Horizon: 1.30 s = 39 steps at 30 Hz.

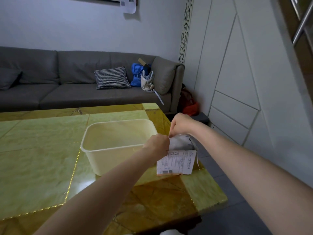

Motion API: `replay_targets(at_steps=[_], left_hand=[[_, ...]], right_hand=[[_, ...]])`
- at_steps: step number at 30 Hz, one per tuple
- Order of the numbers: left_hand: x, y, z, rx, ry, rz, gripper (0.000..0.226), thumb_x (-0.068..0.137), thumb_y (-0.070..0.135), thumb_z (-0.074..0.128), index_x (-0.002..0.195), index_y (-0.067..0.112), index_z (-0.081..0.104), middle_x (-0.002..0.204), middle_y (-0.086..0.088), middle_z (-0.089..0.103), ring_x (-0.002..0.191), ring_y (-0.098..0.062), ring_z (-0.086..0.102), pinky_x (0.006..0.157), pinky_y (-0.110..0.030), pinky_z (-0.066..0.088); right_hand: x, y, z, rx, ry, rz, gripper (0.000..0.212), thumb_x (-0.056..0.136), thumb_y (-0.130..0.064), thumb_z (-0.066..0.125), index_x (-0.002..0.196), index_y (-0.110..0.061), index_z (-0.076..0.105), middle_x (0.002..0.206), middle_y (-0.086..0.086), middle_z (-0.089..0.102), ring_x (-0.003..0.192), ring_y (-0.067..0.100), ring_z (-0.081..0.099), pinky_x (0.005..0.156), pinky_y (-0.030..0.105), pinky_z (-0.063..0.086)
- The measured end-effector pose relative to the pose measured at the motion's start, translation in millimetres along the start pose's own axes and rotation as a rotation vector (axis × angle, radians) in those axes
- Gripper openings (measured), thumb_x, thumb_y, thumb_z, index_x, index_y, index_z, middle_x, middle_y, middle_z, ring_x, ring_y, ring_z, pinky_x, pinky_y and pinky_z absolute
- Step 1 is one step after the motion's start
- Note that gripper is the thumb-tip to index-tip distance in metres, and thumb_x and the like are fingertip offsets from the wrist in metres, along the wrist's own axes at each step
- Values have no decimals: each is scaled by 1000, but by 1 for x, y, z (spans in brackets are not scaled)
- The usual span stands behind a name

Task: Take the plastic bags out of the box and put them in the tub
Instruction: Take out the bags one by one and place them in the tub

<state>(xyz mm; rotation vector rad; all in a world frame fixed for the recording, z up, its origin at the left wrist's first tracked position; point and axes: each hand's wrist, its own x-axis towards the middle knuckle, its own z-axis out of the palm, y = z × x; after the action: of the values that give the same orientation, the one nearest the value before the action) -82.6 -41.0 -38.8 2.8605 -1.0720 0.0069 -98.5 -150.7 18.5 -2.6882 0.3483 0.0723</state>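
While both arms reach forward, left hand (158,144) and right hand (180,124) grips pinching plastic bags (180,143) above box (176,162).

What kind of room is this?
Likely a home living room: a grey sofa with a checked cushion and bags on it, and a low marble-patterned table in front.

This is a living room in a home. Far past the hands (167,136) is a long gray sofa (71,78) with a checked pillow (111,78) and bags (140,75). The yellow-green tabletop (39,150) lies under the hands.
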Motion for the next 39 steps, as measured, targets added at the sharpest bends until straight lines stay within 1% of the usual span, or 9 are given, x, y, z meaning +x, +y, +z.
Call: replay_targets(at_steps=[3, 7, 10, 15, 19, 23, 26, 32, 39], left_hand=[[0, -1, -7, -52, -98, -15, 23, 88, 10, 56, 107, 4, 66, 106, -10, 68, 95, -23, 65, 84, -29, 53], [1, -9, -16, -255, -220, -57, 21, 89, 4, 52, 103, 0, 67, 91, -9, 69, 68, -14, 63, 65, -20, 53], [-4, -10, -21, -339, -230, -23, 20, 91, 8, 53, 103, 2, 67, 95, -11, 70, 75, -16, 66, 73, -21, 52], [-9, -23, -40, -617, 119, -110, 24, 83, 21, 68, 97, 8, 53, 93, -6, 60, 78, -22, 62, 75, -36, 54], [-7, -30, -53, -877, 160, -109, 43, 83, 9, 67, 119, 9, 44, 102, 7, 52, 61, -10, 60, 55, -22, 51], [-3, -40, -57, -854, 196, -135, 29, 85, 6, 64, 112, 7, 55, 75, 0, 64, 46, 2, 58, 46, -14, 44], [-4, -45, -56, -782, 202, -176, 14, 87, 12, 62, 97, 3, 65, 82, -6, 69, 58, -3, 61, 50, -12, 48], [0, -47, -58, -823, 252, -203, 24, 94, 19, 53, 91, 0, 68, 92, -18, 71, 62, -12, 68, 50, -17, 46], [-4, -47, -84, -1017, 449, -170, 24, 96, 23, 48, 92, 8, 66, 92, -5, 69, 48, -1, 62, 50, -18, 45]], right_hand=[[3, -5, -6, 166, 13, 11, 30, 73, -14, 80, 98, 1, 70, 88, 12, 67, 82, 22, 63, 82, 35, 54], [6, -13, -15, 400, 41, 13, 26, 80, -8, 72, 100, 6, 64, 58, 7, 46, 53, 17, 42, 55, 28, 40], [5, -14, -18, 496, -22, 13, 10, 87, -4, 63, 96, -1, 59, 56, 6, 39, 49, 15, 33, 48, 23, 28], [1, -11, -19, 559, -82, -11, 16, 92, 0, 55, 77, -3, 53, 67, 12, 50, 45, 15, 48, 47, 24, 41], [-2, -19, -17, 648, -80, -186, 16, 85, 4, 62, 80, -9, 55, 73, 7, 57, 59, 12, 58, 49, 16, 49], [0, -13, -21, 920, -25, -157, 9, 88, -4, 62, 91, -9, 56, 79, 6, 62, 65, 16, 64, 61, 23, 56], [4, 2, -14, 678, 83, -48, 10, 94, -13, 56, 84, -10, 56, 81, 8, 58, 59, 17, 59, 56, 26, 53], [-11, 9, 2, 501, -288, -54, 66, 84, -62, 52, 114, -4, 60, 99, 5, 65, 93, 19, 63, 84, 35, 48], [-3, 14, 29, 145, -459, -15, 49, 91, -51, 52, 118, -10, 61, 112, 4, 67, 109, 20, 59, 104, 40, 41]])
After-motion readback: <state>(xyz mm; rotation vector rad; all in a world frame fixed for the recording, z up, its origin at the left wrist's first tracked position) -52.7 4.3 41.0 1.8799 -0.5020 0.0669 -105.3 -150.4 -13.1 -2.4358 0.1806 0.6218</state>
